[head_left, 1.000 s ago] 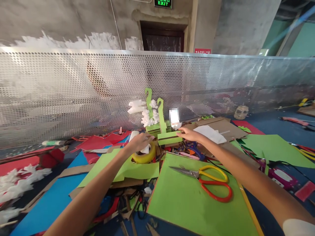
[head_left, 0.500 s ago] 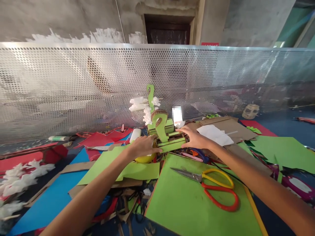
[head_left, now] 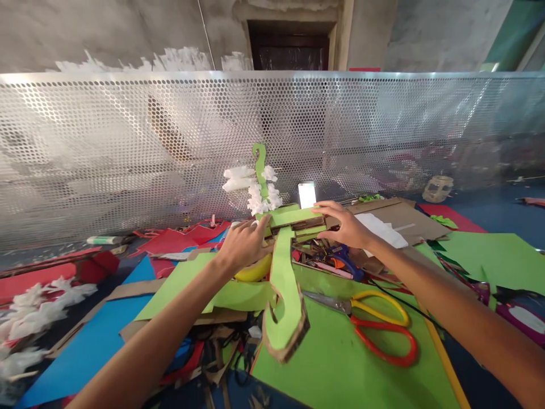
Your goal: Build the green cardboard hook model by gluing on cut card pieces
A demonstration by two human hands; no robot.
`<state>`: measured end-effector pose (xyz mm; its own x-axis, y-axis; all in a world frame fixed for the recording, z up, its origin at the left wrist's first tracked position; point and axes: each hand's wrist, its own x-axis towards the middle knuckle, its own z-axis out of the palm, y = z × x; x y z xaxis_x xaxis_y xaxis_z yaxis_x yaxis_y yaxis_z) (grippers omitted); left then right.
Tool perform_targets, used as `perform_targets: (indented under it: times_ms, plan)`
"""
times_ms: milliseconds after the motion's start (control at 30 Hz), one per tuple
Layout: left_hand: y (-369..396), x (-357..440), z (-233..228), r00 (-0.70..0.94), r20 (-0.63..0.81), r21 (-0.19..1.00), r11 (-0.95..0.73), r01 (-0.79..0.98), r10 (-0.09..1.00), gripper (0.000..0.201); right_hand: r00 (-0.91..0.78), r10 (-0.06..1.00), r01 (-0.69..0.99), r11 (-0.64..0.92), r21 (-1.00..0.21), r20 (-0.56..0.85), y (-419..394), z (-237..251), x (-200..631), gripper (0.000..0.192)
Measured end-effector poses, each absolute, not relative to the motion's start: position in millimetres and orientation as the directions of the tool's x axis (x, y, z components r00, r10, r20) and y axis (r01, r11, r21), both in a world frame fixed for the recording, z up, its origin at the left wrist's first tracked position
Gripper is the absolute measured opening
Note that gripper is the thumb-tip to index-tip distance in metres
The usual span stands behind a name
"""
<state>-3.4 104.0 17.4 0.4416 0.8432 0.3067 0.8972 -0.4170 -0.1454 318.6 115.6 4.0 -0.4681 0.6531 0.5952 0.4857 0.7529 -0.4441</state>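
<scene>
Between my two hands is a green paper-covered cardboard craft piece with brown cut edges. Its curled, hook-ended arm [head_left: 286, 289] tilts down toward me, over the green board. My left hand [head_left: 244, 244] grips the left end, fingers closed around it. At the right end, my right hand [head_left: 343, 227] holds it between thumb and fingers. Just behind rises another green hook-shaped piece [head_left: 260, 170] with white frilly tufts [head_left: 256, 200] on it. Scissors [head_left: 347, 307] with one yellow and one red handle lie on the green board [head_left: 340, 369], right of the hook.
A perforated metal panel [head_left: 191, 130] spans the back. Red and blue sheets [head_left: 93, 341] lie left, beside white frilly pieces [head_left: 46, 309]. A blue tool with orange [head_left: 347, 261] rests under my right hand. Cardboard [head_left: 395, 224] and a glass jar [head_left: 437, 188] are at right.
The hook-ended arm has swung from standing upright to pointing down toward me as the craft piece turned in my hands. Both hands have risen slightly. The scissors stay on the board.
</scene>
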Motion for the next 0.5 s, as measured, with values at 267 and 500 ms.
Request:
perform_targets:
  times_ms: [267, 500]
  plan:
    - [105.1, -5.6, 11.8, 0.48, 0.362, -0.199, -0.437, 0.877, 0.799, 0.068, -0.399, 0.683, 0.441, 0.728, -0.526, 0.611, 113.8, -0.9, 309.9, 0.045]
    - [108.0, -6.9, 13.1, 0.477, 0.312, -0.214, -0.428, 0.878, 0.822, 0.071, -0.425, 0.693, 0.397, 0.721, -0.568, 0.582, 117.2, -4.9, 311.8, 0.042]
